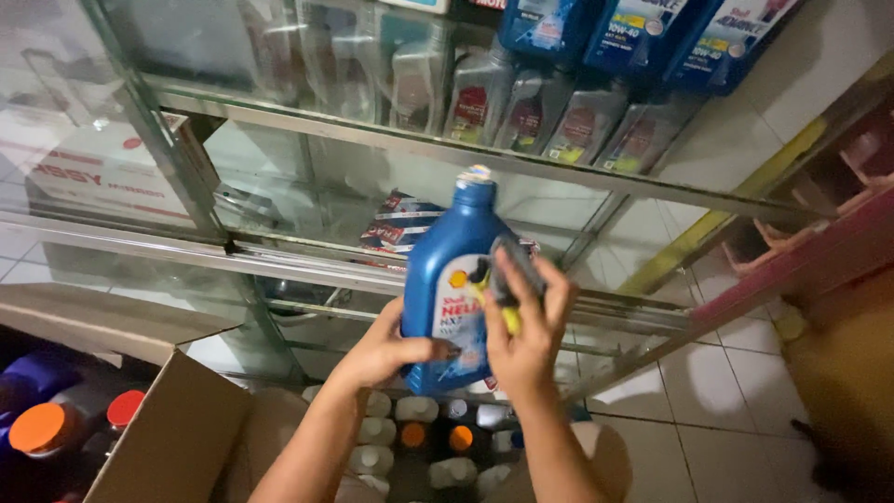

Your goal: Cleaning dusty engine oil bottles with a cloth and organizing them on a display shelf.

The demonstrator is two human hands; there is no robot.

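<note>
As held: one blue bottle (445, 289), two hands.

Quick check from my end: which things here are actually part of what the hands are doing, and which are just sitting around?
In hand:
- blue bottle, gripped low by the left hand
- grey cloth, pressed on the bottle's front by the right hand

Lying about:
- grey bottles on the glass shelf
- open cardboard box
- capped bottles below the hands

Bottle (447, 279) before glass shelves (391, 140), cardboard box (177, 438) lower left, small bottles (410, 438) beneath.
</note>
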